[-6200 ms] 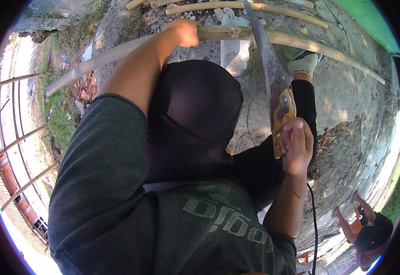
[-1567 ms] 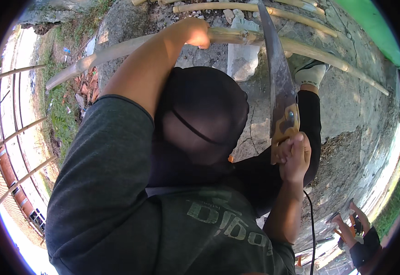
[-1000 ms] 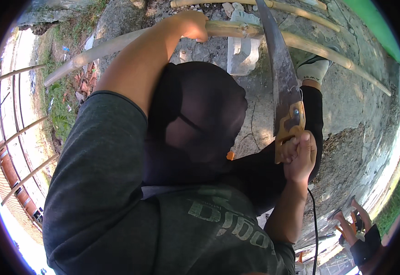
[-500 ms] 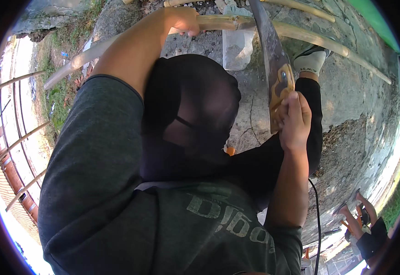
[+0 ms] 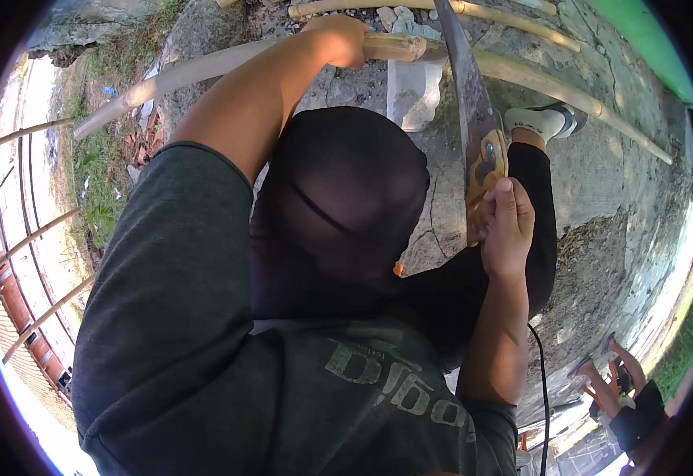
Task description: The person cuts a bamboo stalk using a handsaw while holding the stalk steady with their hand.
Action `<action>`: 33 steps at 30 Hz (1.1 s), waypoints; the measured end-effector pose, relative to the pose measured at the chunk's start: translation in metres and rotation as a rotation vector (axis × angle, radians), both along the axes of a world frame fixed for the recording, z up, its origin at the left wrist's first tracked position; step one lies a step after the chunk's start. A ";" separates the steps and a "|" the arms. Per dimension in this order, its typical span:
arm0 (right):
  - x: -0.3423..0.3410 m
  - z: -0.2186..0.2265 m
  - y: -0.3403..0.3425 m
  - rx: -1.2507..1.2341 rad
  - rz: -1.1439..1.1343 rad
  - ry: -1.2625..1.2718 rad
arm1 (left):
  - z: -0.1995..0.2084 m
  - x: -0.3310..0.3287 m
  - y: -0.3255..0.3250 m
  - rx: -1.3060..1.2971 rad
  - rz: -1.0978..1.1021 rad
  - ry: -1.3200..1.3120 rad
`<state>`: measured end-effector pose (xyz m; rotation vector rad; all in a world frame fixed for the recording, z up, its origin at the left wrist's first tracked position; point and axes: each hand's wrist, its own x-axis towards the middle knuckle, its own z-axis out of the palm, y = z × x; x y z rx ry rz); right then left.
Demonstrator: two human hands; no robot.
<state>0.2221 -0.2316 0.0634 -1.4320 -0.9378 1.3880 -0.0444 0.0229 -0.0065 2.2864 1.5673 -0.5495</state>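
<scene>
One long bamboo pole runs across the upper part of the view, bowed by the lens, passing over one pale block (whether it rests on the block I cannot tell). One handsaw, with a grey blade and a yellowish handle, crosses the pole to the right of the block; whether its teeth sit in a cut is not clear. Two hands are at work: the left hand is closed over the pole, left of the saw, its fingers wrapped partly out of sight; the right hand is clenched around the saw's handle, thumb up along it.

Between the two arms bulges one bent knee under stretched black cloth, and near the saw one black trouser leg ends in one white sock and one dark shoe. A dark green shirt with pale lettering fills the lower part.

Beyond the pole, one thinner bamboo length lies on the cracked concrete ground, with a shorter visible piece above it at the rim. Three slim poles jut in at far left. One green wall curves at upper right. One black cable hangs at lower right, near one other person (seen mostly as legs and dark shorts).
</scene>
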 end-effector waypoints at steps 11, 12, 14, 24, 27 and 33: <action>-0.016 0.015 -0.009 -0.049 -0.135 0.130 | -0.008 0.002 0.002 0.026 -0.006 0.030; -0.011 0.012 0.001 -0.056 -0.173 0.143 | -0.009 0.004 0.002 0.042 -0.003 0.019; -0.022 0.014 0.057 -0.023 -0.116 0.026 | -0.014 0.004 -0.002 0.031 -0.050 0.040; -0.012 0.017 -0.008 -0.060 -0.147 0.139 | 0.001 0.008 0.000 -0.006 -0.086 0.065; -0.015 0.020 0.073 -0.054 -0.226 0.188 | -0.005 0.013 0.000 0.048 -0.074 0.106; -0.042 0.004 0.051 -0.083 -0.156 0.043 | -0.004 0.002 -0.010 -0.006 0.056 0.027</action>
